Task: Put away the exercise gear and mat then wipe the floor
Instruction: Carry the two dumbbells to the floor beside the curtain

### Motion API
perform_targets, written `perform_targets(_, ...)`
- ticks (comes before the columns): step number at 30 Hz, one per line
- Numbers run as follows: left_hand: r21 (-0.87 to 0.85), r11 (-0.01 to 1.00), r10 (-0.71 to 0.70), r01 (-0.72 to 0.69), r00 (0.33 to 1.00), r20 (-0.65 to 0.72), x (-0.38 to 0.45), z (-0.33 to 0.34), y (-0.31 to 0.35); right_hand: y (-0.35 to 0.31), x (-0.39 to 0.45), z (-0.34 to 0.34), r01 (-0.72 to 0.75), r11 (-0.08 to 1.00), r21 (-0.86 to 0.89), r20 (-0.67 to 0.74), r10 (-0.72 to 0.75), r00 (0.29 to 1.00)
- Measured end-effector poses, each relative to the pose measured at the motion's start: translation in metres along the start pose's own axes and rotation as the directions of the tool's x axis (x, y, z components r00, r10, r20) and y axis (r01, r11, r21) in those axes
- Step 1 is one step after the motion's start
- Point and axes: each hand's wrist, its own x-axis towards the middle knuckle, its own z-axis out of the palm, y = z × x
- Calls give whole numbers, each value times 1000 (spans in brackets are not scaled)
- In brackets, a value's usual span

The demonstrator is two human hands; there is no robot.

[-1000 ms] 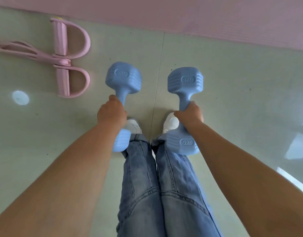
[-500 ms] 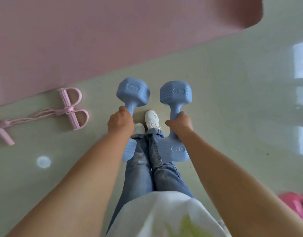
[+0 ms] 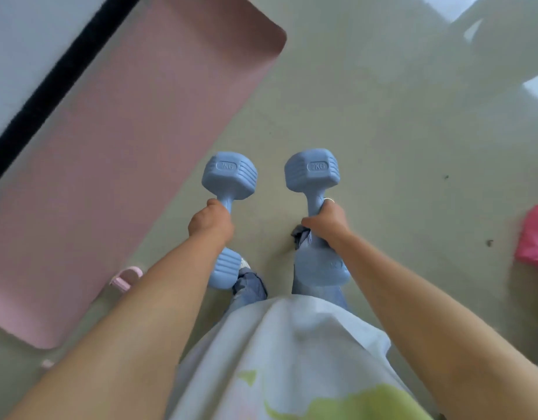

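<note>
1. The left hand (image 3: pixel 211 223) is curled round the narrow handle of the left dumbbell (image 3: pixel 229 176), and the right hand (image 3: pixel 327 223) is wrapped the same way round the right dumbbell (image 3: pixel 311 171); both weights are off the floor (image 3: pixel 383 153), carried in front of the legs
2. Each dumbbell runs from 12 o'clock to 6 o'clock through its fist: one head sticks out beyond the knuckles at 12, the other hangs below the wrist at 6, so the grip sits mid-handle and the load looks balanced
3. Judging by their moulded, ribbed heads, they are rigid and fairly heavy for their size, with a smooth coating that could slip in a loose hand; the thin middle bar is the sensible place to hold
4. The pink mat (image 3: pixel 119 165) lies flat at 10 o'clock from the hands, soft and likely light, best rolled from a short end
5. A pink pedal puller (image 3: pixel 126 277) peeks out by the left forearm at 8 o'clock; a pink bag (image 3: pixel 533 234) sits at 3 o'clock
</note>
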Motion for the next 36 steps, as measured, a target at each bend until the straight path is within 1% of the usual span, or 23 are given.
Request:
perform_targets(2, 59, 998, 39, -39, 999, -5, -6, -19, 44, 8, 10, -40, -11, 999, 42, -11, 12, 1000)
perform_targets(6, 152, 985, 91, -86, 996, -20, -13, -58, 138, 17, 35, -131, -1, 997, 72, -10, 1, 1000)
perform_targets(11, 201, 965, 178, -171, 984, -17, -13, -103, 253, 18, 65, -246, 3, 998, 60, -64, 1, 998)
perform_targets(17, 208, 947, 258, -244, 965, -42, 9, -165, 368, -3, 110, -368, 2, 998, 69, -120, 6, 993)
perform_targets(22, 191, 949, 269, -249, 960, -82, 56, -236, 460, -47, 169, -468, 10, 997, 81, -145, 1, 989)
perform_targets(29, 140, 962, 253, -236, 960, -121, 127, -369, 597, -141, 269, -618, 26, 994, 102, -166, -9, 986)
perform_targets(36, 215, 939, 293, -266, 951, -101, 186, -490, 734, -227, 362, -757, 21, 994, 105, -150, -5, 989)
